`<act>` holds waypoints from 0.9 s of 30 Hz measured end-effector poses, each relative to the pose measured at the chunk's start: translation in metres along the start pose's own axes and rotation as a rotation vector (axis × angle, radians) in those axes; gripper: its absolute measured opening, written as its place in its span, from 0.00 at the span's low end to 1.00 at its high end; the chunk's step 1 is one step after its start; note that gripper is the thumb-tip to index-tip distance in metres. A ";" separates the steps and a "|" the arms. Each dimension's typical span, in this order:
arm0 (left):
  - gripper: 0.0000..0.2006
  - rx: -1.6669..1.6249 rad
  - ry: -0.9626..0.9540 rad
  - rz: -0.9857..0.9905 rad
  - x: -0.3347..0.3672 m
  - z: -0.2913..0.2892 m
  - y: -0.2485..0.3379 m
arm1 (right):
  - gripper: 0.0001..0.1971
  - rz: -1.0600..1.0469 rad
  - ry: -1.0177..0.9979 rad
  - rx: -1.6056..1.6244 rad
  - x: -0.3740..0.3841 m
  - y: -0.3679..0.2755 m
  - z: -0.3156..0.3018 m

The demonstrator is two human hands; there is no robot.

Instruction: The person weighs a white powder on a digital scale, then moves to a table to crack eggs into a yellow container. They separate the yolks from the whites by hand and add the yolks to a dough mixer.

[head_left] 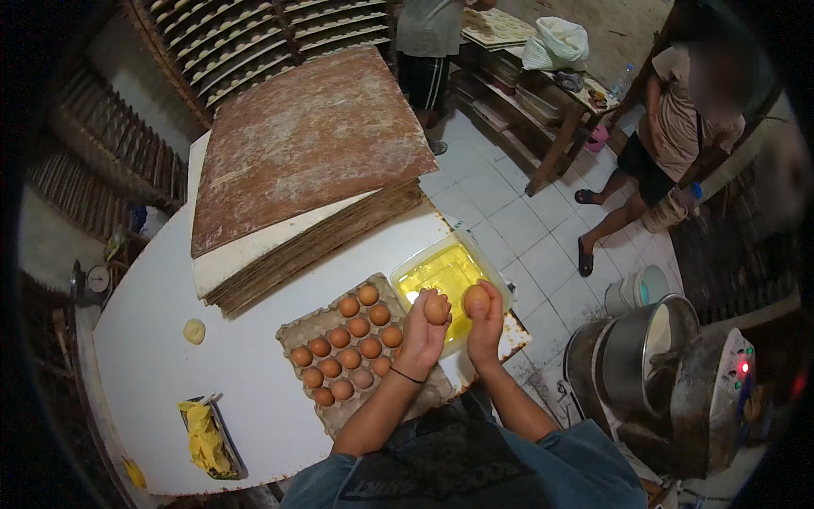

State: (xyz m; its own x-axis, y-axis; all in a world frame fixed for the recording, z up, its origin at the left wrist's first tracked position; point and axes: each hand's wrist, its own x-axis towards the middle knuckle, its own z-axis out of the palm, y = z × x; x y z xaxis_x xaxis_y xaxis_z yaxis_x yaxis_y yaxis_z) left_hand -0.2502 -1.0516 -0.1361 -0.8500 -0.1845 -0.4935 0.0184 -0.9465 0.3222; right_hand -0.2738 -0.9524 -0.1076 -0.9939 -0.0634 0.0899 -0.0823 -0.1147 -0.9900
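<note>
Beside the white worktop (153,365), centre of the frame, best to hold the smooth brown egg (437,307) wrapped in the left grip (421,334) and the matching brown egg (476,297) pinched in the right grip (486,332) low above the translucent plastic tub (486,260) of yellow liquid (437,270), ideally tapping gently.

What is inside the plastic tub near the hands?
The tub holds what looks like yellow liquid. The left hand and right hand, each holding an egg, block part of the view; whatever lies behind them is hidden.
</note>
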 end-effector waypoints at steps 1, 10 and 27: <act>0.10 -0.004 0.026 0.008 -0.003 0.003 0.001 | 0.18 -0.043 0.057 0.018 0.002 0.000 0.000; 0.11 -0.037 0.070 0.009 -0.002 0.002 0.003 | 0.19 -0.001 -0.005 -0.028 -0.001 0.005 0.001; 0.11 -0.029 0.008 0.091 -0.001 -0.006 0.002 | 0.20 -0.155 -0.146 -0.204 -0.004 0.007 0.005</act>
State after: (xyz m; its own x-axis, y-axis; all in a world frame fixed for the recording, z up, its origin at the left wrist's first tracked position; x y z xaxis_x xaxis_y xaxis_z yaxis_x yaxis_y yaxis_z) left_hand -0.2465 -1.0551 -0.1394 -0.8399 -0.2723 -0.4694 0.1111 -0.9330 0.3424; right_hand -0.2702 -0.9580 -0.1147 -0.9486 -0.2047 0.2414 -0.2597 0.0671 -0.9634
